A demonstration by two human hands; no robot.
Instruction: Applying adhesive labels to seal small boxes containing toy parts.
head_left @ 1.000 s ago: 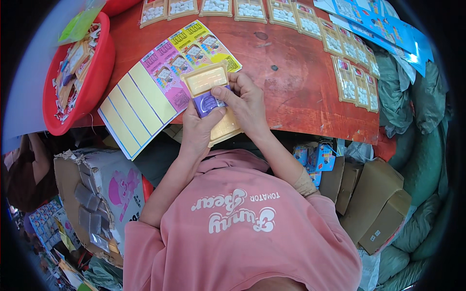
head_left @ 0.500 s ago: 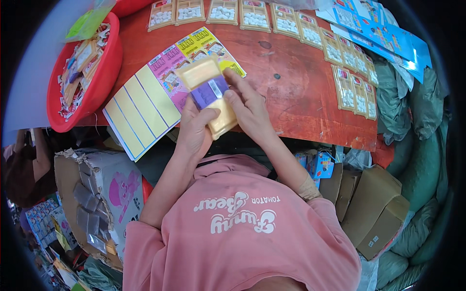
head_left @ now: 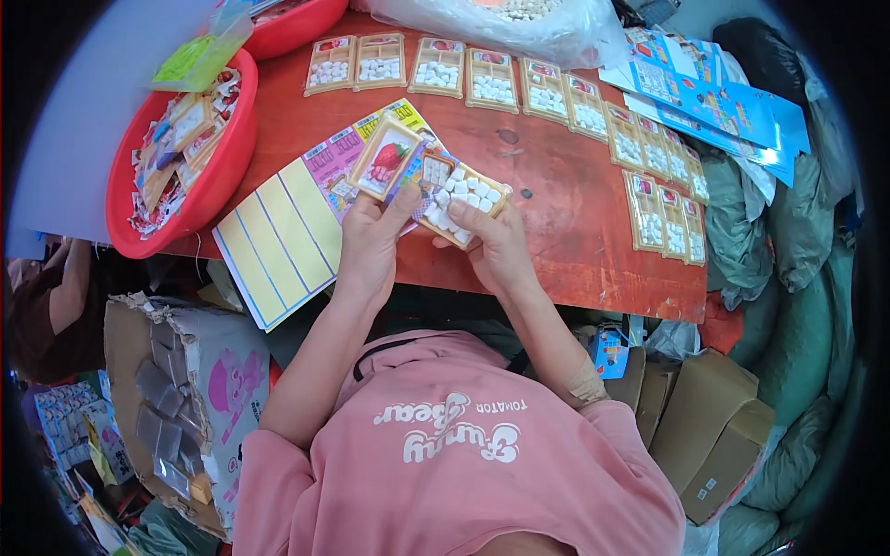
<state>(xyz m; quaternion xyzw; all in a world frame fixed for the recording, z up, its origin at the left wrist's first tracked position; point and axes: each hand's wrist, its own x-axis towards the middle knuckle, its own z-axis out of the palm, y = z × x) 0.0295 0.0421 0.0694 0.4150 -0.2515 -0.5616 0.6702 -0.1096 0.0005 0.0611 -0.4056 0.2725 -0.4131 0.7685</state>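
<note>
Between my hands is a beige plastic tray point(head_left: 479, 193) with white pillow-shaped sweets in its lower part and a strawberry picture at its upper end. A purple label point(head_left: 435, 169) crosses its middle. My left hand point(head_left: 373, 227) pinches the tray from the left, thumb on the label's edge. Around the lower right end, my right hand point(head_left: 501, 246) grips it, thumb over the sweets. Under the tray's far end lies a stack of label sheets point(head_left: 278, 232), with yellow bare strips at left and pink and yellow printed labels at right.
Similar filled trays point(head_left: 491, 88) line the red table point(head_left: 575, 222) in an arc. A red basin point(head_left: 116, 199) with trays and wrapped bits stands left. Blue printed cards point(head_left: 714, 93) lie far right. Cartons point(head_left: 714, 435) and green sacks stand beside me. Another person's arm point(head_left: 69, 287) shows at left.
The tray has been turned over: its plain back with the purple label faced up before, and now its sweets and strawberry picture do. Both hands have shifted their grip on it.
</note>
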